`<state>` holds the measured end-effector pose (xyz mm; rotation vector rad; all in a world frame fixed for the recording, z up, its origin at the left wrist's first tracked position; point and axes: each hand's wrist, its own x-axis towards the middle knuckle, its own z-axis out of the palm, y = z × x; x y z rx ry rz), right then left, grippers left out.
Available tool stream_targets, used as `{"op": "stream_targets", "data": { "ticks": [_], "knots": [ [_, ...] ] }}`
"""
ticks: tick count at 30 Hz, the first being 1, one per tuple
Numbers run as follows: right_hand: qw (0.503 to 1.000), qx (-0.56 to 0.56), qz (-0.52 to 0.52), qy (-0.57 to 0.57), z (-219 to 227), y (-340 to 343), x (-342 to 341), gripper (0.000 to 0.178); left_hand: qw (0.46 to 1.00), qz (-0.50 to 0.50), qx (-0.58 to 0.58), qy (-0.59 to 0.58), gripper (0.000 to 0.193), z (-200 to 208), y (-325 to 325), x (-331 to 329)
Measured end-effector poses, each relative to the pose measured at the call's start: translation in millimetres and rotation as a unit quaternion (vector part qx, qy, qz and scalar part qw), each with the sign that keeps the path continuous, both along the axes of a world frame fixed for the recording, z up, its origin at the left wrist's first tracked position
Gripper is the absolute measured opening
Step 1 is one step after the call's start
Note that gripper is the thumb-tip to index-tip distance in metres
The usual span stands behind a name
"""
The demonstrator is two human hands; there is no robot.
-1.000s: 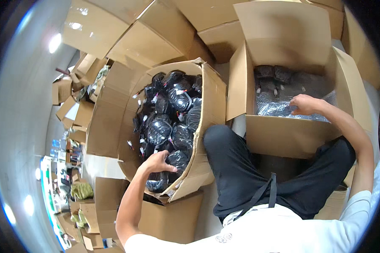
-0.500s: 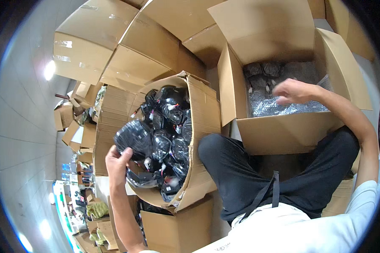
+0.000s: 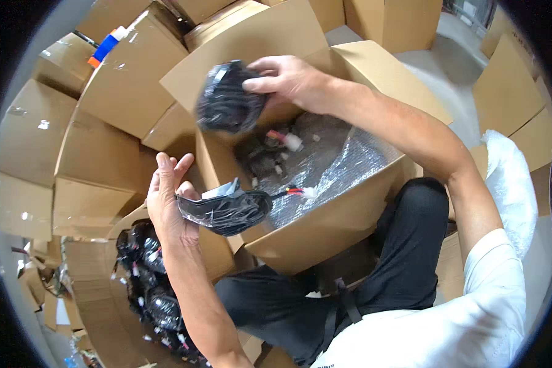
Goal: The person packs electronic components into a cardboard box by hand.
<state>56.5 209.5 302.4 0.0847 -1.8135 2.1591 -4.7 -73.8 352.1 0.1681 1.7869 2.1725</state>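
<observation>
My right hand (image 3: 291, 83) grips a rounded part wrapped in black film (image 3: 230, 101) above the left wall of the open carton (image 3: 313, 248). A white connector on red wires (image 3: 288, 141) shows below that part; whether it belongs to it I cannot tell. My left hand (image 3: 172, 196) holds a second film-wrapped black part (image 3: 227, 211) at its left end, with index finger and thumb raised. Red and yellow wires with a white plug stick out of this part toward the carton. Inside the carton, bubble wrap (image 3: 331, 178) lies beside several dark wrapped parts (image 3: 267, 162).
At the lower left stands another open box (image 3: 92, 276) full of black wrapped parts (image 3: 162, 306). Stacked cartons (image 3: 122, 80) rise behind and to the left, with a blue and orange tape dispenser (image 3: 107, 48) on them. White wrapping (image 3: 512, 190) lies at the right.
My view has turned rightward. Both hands now hold wrapped parts near the open carton; my left hand has left the full box, and my right hand has risen from inside the carton.
</observation>
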Motion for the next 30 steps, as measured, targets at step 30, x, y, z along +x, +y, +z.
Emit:
{"op": "stream_targets", "data": {
  "ticks": [30],
  "knots": [
    [0.955, 0.103, 0.261, -0.099, -94.0, -78.4, -15.9, 0.06, 0.989, 0.129, -0.061, -0.037, 0.036, -108.9, -5.9, -64.6]
  ]
}}
